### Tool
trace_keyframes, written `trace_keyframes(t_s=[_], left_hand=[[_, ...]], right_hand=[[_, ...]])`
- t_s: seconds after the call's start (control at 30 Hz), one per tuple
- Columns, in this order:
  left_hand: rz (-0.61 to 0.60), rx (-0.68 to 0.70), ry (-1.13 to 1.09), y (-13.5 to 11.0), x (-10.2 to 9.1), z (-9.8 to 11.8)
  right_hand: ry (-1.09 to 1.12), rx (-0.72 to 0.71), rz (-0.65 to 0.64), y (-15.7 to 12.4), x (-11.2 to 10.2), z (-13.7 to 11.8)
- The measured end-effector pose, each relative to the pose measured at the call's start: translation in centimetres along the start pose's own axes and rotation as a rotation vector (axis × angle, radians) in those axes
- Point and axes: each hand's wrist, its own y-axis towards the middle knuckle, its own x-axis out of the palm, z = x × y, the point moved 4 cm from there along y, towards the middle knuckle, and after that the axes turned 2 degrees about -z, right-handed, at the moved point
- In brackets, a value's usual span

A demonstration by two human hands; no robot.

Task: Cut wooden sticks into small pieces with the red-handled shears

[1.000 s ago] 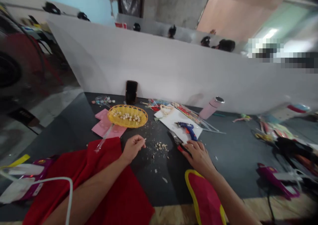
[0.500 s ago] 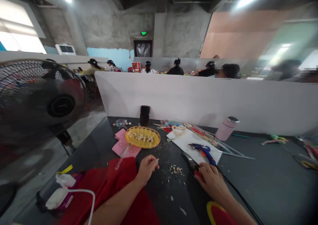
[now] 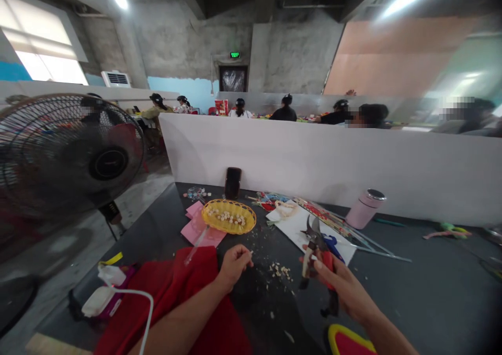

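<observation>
My right hand (image 3: 339, 276) grips pruning shears (image 3: 317, 245) by their handles, lifted off the dark table, with the blades pointing up and away. Behind them lies a blue glue gun (image 3: 333, 246) on a white sheet (image 3: 288, 224), partly hidden. My left hand (image 3: 235, 265) is closed in a pinch over the table, with a tiny pale piece (image 3: 251, 252) showing at its fingertips. Between the hands is a small heap of pale chips (image 3: 281, 271). A yellow basket (image 3: 204, 220) holding several small whitish pieces stands beyond my left hand.
A phone (image 3: 233, 182) leans on the white partition (image 3: 314, 159). Pink papers (image 3: 190, 229) lie by the basket. A pink bottle (image 3: 366, 209) stands at the back right. Red cloth (image 3: 188, 297) drapes the left side, near a white cable (image 3: 147, 313). A fan (image 3: 107, 162) stands at far left.
My right hand has taken hold of the pruning shears and raised them from the table. My left hand keeps its pinch in nearly the same place. The view has shifted slightly.
</observation>
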Motion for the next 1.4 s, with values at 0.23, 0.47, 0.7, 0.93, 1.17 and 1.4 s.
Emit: trace_keyframes(t_s=[0.23, 0.47, 0.7, 0.93, 1.17, 1.4], left_hand=[[0.002, -0.039, -0.055, 0.1, -0.1, -0.3], [0.011, -0.029, -0.048, -0.5, 0.0, 2.1], [0.015, -0.029, -0.094, -0.7, -0.2, 3.3], [0.013, -0.083, -0.297, 0.0, -0.3, 1.4], [-0.031, -0.076, -0.267, -0.2, 0.0, 0.7], [-0.062, -0.08, -0.167, -0.7, 0.3, 0.5]], right_hand=[[0.451, 0.095, -0.194, -1.6, 4.4, 0.0], [-0.167, -0.159, -0.229, -0.4, 5.3, 0.5], [-0.713, -0.448, -0.167, -0.7, 5.4, 1.4], [-0.95, -0.447, -0.263, -1.3, 5.7, 2.4], [-0.946, -0.433, -0.282, -1.7, 6.5, 3.1], [-0.932, -0.438, -0.266, -2.0, 6.6, 3.1]])
